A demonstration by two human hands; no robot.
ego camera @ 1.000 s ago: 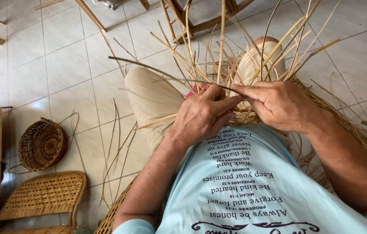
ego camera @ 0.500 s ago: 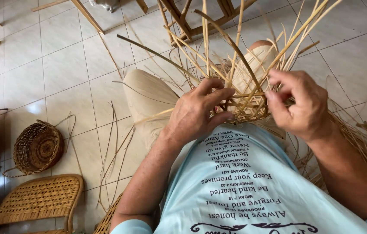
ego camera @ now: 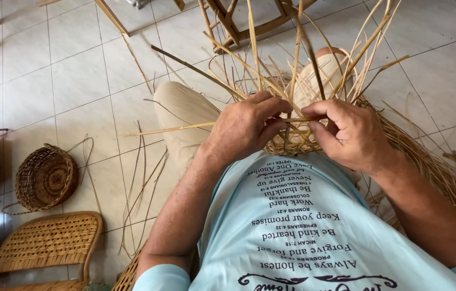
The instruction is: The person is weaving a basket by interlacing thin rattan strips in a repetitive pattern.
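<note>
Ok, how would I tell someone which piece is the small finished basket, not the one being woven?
Start from the tiled floor on the person's left, away from both hands. Just beyond the woven cane seat lies the small round basket, dark brown and tipped so that its open mouth shows. Unlike the half-woven basket between the hands, no loose pale strands stick up from it.

1. Upright cane strands fence the half-woven basket ahead and right.
2. Bare floor lies open to the left.
3. Small basket and stool block lower left.
</note>
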